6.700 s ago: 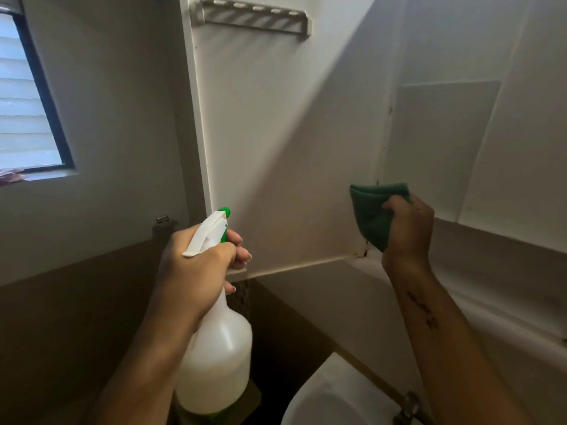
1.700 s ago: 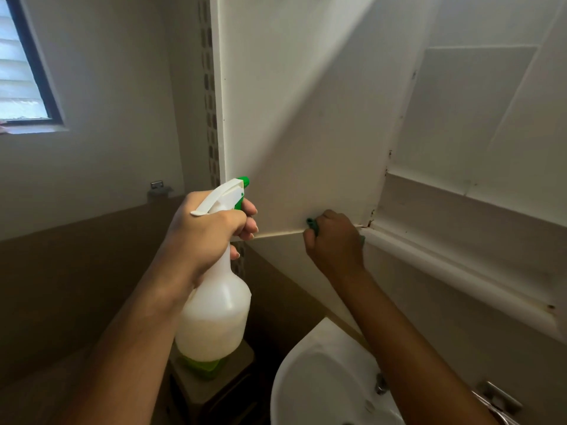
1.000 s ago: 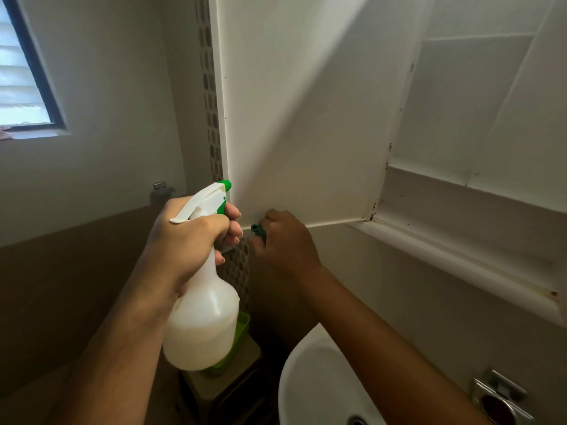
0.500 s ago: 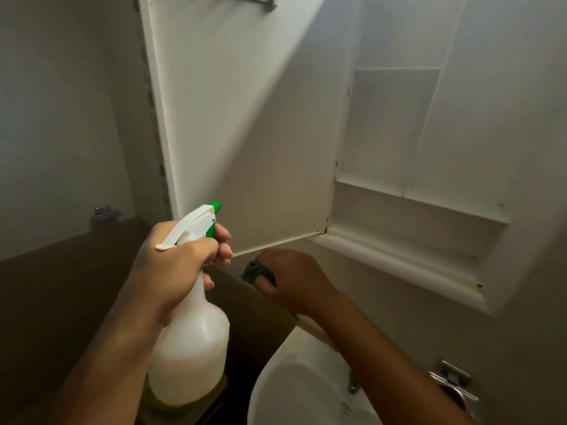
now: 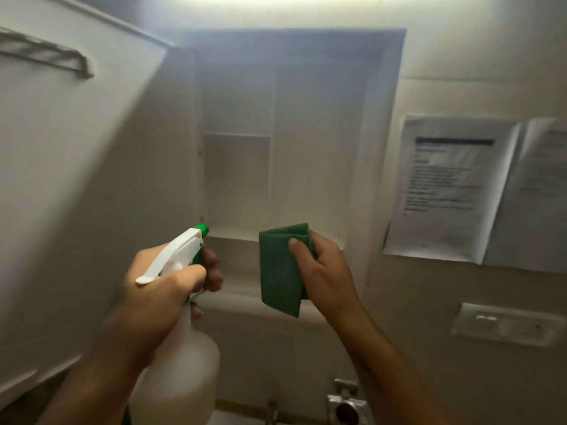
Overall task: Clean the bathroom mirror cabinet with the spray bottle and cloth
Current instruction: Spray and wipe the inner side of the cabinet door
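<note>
The white mirror cabinet [image 5: 310, 148] stands open in front of me, its inner shelves bare. Its door [image 5: 76, 179] swings out to the left. My left hand [image 5: 159, 299] grips the neck of a white spray bottle [image 5: 181, 378], and the bottle's green nozzle points at the cabinet's lower edge. My right hand [image 5: 325, 271] pinches a folded green cloth [image 5: 280, 268] with the thumb on its front, held up before the cabinet's bottom shelf. The cloth hangs just in front of the cabinet, and I cannot tell if it touches.
A metal rail [image 5: 46, 56] is fixed to the inside of the door. Printed paper sheets [image 5: 448, 188] hang on the wall at the right, above a white switch plate [image 5: 506, 325]. A tap [image 5: 271, 411] and a metal fitting [image 5: 346, 400] show at the bottom.
My view has swung right from the door to the cabinet interior. My right hand rose from under the door's bottom edge and now holds the cloth up, unfolded flatter. The bottle stays gripped.
</note>
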`<state>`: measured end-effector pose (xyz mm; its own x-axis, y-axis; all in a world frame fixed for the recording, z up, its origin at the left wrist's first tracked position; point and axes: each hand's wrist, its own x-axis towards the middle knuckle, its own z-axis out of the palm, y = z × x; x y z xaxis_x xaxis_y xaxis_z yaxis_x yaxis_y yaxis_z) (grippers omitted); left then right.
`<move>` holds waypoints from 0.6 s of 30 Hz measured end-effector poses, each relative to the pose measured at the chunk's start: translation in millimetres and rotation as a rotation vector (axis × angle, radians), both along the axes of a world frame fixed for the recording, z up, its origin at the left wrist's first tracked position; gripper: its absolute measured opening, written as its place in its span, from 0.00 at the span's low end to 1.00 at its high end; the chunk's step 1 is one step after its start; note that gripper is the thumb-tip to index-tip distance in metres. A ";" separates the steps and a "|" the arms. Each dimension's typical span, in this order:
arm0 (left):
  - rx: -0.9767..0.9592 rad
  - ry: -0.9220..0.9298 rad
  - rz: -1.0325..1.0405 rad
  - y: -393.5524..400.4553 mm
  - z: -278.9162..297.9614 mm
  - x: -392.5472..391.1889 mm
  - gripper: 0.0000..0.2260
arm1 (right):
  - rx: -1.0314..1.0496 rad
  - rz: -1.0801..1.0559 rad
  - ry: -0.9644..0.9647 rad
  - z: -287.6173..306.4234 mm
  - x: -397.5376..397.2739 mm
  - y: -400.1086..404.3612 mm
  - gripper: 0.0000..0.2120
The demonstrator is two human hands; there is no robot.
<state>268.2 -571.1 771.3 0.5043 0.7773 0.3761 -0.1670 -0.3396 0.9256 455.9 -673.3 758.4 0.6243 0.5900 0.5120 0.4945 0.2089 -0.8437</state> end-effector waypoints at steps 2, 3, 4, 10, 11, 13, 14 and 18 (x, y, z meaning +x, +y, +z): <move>0.005 -0.027 -0.041 -5.6 6.2 13.8 0.13 | 0.063 -0.017 0.068 12.9 4.4 -19.0 0.09; 0.012 -0.044 -0.061 -7.7 12.1 22.1 0.12 | 0.095 -0.018 0.100 21.3 6.8 -27.7 0.09; 0.008 -0.056 -0.077 -9.8 14.8 26.2 0.12 | 0.121 -0.018 0.132 25.6 6.3 -35.2 0.10; 0.082 -0.087 -0.158 -17.3 52.4 41.9 0.13 | 0.277 -0.028 0.161 64.8 3.5 -60.1 0.11; 0.100 -0.095 -0.170 -18.1 57.7 41.7 0.13 | 0.292 -0.035 0.153 70.6 2.1 -60.5 0.10; 0.131 -0.101 -0.175 -18.9 66.8 38.5 0.13 | 0.312 -0.044 0.142 78.6 0.2 -57.2 0.11; 0.148 -0.107 -0.177 -18.8 70.2 36.6 0.12 | 0.318 -0.044 0.131 81.5 -1.1 -55.0 0.11; 0.155 -0.121 -0.157 -6.4 70.3 25.3 0.11 | 0.338 -0.003 0.105 84.4 -14.2 -42.4 0.11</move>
